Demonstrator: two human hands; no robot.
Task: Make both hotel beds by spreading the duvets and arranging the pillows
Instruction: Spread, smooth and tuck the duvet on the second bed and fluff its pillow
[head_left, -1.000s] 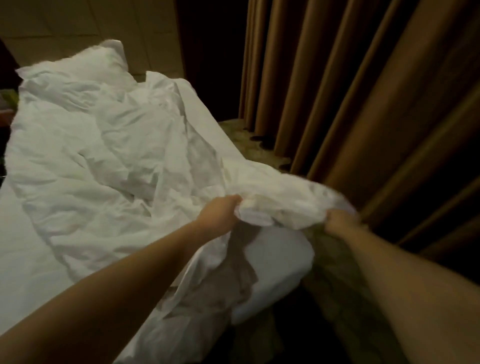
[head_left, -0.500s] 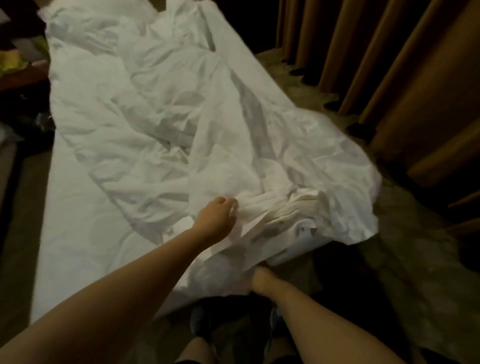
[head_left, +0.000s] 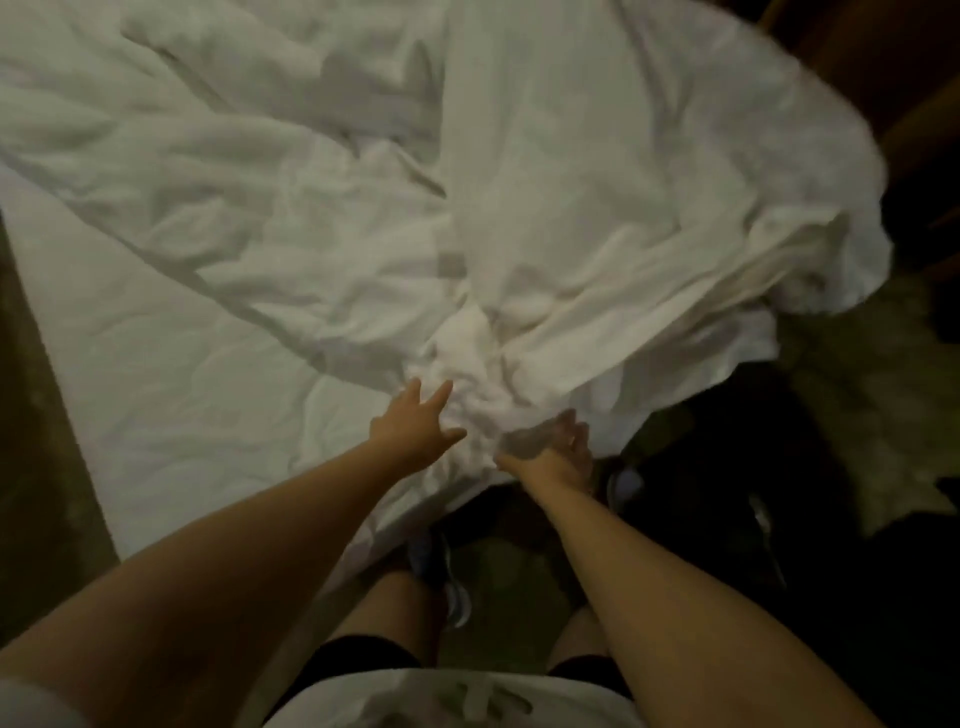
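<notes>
The white duvet (head_left: 571, 182) lies crumpled across the bed (head_left: 171, 395), covering the far and right parts of it. One edge spills over the right side of the mattress towards the patterned carpet (head_left: 857, 415). Near the foot corner the fabric is gathered into a thick, twisted bunch, with creases fanning out from it. On the near left, the bed's fitted sheet is uncovered and lightly wrinkled.

Both bare arms reach forward from the bottom of the view to that bunch. The left hand (head_left: 415, 428) sits at its left side with the fingers (head_left: 439, 397) spread and straight, their tips touching the cloth without closing on it. The right hand (head_left: 558, 452) is just beside it, at the lower right of the bunch and over the mattress edge. It is dim and blurred, but its fingers (head_left: 571, 423) look extended against the hanging fold rather than curled round it, so neither hand grips the duvet.

The person stands at the foot corner in black shorts (head_left: 363, 654) and a white top (head_left: 457, 696). A shoe (head_left: 457, 597) shows on the carpet below the left forearm. Brown curtain (head_left: 914, 130) fills the dark upper right corner
</notes>
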